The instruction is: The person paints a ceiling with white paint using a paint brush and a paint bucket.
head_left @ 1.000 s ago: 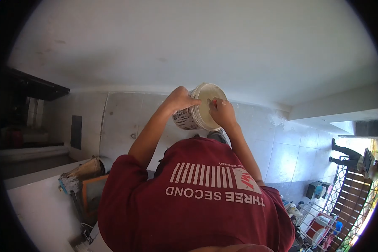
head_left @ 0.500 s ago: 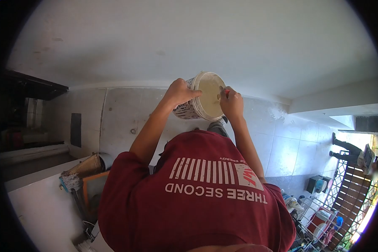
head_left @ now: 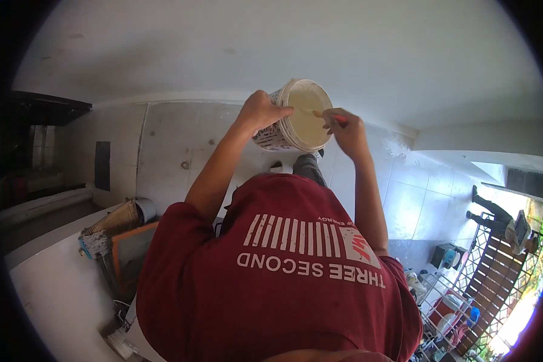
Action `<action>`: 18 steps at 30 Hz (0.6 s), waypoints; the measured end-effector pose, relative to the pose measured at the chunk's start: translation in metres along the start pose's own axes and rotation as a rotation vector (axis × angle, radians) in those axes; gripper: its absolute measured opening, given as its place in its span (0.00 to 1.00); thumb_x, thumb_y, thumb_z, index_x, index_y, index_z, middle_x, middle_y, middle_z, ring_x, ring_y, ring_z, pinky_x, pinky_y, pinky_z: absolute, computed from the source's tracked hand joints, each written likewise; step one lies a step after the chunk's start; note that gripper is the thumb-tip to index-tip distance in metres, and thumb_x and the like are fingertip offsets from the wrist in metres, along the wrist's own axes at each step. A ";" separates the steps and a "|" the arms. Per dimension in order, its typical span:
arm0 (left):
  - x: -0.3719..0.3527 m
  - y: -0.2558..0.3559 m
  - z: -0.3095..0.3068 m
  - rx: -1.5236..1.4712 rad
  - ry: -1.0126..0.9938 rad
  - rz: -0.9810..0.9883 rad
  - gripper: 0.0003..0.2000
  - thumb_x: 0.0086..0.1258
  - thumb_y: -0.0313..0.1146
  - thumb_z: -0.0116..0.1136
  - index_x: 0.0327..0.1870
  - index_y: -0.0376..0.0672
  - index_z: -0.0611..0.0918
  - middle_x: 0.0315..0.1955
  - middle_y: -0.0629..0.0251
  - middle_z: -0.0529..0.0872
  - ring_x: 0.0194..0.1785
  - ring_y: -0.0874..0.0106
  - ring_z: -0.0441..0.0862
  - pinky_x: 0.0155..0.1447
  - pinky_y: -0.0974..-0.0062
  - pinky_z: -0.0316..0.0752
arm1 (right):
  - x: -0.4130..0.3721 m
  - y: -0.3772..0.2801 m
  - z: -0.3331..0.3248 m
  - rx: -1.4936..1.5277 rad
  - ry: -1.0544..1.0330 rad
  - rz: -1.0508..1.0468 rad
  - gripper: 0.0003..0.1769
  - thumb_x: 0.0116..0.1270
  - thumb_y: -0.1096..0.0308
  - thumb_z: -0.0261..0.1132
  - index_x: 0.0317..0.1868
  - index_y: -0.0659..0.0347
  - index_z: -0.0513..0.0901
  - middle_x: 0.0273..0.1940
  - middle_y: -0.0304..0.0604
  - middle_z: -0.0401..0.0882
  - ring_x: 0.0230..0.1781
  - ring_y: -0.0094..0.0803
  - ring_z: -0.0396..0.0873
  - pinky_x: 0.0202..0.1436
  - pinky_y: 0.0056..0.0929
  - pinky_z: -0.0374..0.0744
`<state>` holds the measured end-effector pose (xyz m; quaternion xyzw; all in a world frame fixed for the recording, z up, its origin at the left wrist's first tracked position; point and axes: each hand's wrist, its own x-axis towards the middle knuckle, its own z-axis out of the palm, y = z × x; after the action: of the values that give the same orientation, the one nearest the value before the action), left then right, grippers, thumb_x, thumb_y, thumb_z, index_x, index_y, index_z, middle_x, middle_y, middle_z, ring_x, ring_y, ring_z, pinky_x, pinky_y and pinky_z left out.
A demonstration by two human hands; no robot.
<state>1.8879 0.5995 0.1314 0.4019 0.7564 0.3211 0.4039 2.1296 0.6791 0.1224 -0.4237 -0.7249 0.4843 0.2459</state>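
Observation:
A paint bucket with a pale rim and dark-streaked side is tilted so that its mouth faces my right. Cream-coloured paint or paste shows inside. My left hand is closed on the bucket's left rim, its thumb lying over the edge. At the right side of the mouth, my right hand is closed around a red-handled tool. The tool's tip reaches inside the bucket, and its exact shape is too small to make out.
A pale wall rises ahead above the tiled floor. A mop and an orange-framed panel lie at left. A wire rack with household items is at lower right, near another person by a slatted gate.
The bucket and both hands have moved up in view. My right hand has shifted right, with the tool's handle now lying more sideways and its tip inside the bucket mouth.

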 end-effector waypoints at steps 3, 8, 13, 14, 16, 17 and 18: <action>-0.004 0.010 -0.005 0.101 -0.011 0.007 0.23 0.47 0.45 0.75 0.20 0.28 0.84 0.17 0.50 0.84 0.21 0.65 0.83 0.30 0.65 0.78 | 0.001 -0.009 -0.016 -0.067 -0.046 0.056 0.15 0.70 0.60 0.68 0.42 0.66 0.88 0.25 0.43 0.83 0.26 0.23 0.80 0.32 0.28 0.79; -0.004 0.008 0.001 0.146 -0.028 0.041 0.23 0.48 0.48 0.73 0.18 0.30 0.84 0.18 0.50 0.85 0.22 0.62 0.84 0.31 0.63 0.79 | 0.003 0.008 -0.009 -0.161 -0.169 -0.008 0.12 0.69 0.65 0.65 0.39 0.67 0.88 0.26 0.49 0.84 0.26 0.34 0.82 0.35 0.36 0.80; -0.009 0.002 0.007 0.209 0.012 0.028 0.25 0.47 0.51 0.72 0.17 0.30 0.83 0.17 0.49 0.84 0.23 0.60 0.85 0.32 0.62 0.80 | 0.018 0.018 -0.003 -0.637 -0.247 0.009 0.12 0.62 0.67 0.64 0.40 0.66 0.86 0.35 0.58 0.86 0.37 0.52 0.86 0.42 0.48 0.82; -0.008 -0.005 0.009 0.222 0.031 0.043 0.26 0.47 0.52 0.72 0.17 0.30 0.83 0.17 0.48 0.84 0.23 0.59 0.85 0.32 0.62 0.80 | 0.020 0.019 0.001 -0.674 -0.232 0.040 0.13 0.61 0.66 0.64 0.41 0.66 0.86 0.37 0.59 0.86 0.39 0.54 0.86 0.44 0.49 0.82; -0.006 -0.014 0.013 0.258 0.027 0.056 0.27 0.47 0.53 0.71 0.17 0.30 0.83 0.16 0.47 0.83 0.23 0.59 0.85 0.33 0.62 0.80 | 0.021 0.015 0.012 -0.785 -0.220 0.086 0.13 0.60 0.65 0.64 0.42 0.65 0.85 0.39 0.59 0.86 0.42 0.56 0.85 0.47 0.50 0.83; -0.004 -0.016 0.016 0.277 0.025 0.064 0.27 0.47 0.53 0.71 0.17 0.30 0.82 0.16 0.46 0.83 0.23 0.58 0.85 0.33 0.61 0.80 | 0.022 0.012 0.017 -0.859 -0.218 0.099 0.13 0.60 0.65 0.65 0.42 0.65 0.84 0.39 0.59 0.85 0.43 0.56 0.85 0.47 0.50 0.83; -0.004 -0.016 0.018 0.280 0.013 0.077 0.27 0.46 0.53 0.71 0.17 0.29 0.82 0.16 0.46 0.83 0.23 0.58 0.85 0.33 0.61 0.80 | 0.023 0.007 0.021 -0.934 -0.214 0.113 0.14 0.60 0.65 0.65 0.43 0.64 0.84 0.40 0.59 0.85 0.44 0.56 0.85 0.48 0.50 0.84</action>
<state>1.8998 0.5915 0.1114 0.4811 0.7804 0.2302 0.3265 2.1042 0.6891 0.1062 -0.4754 -0.8619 0.1605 -0.0731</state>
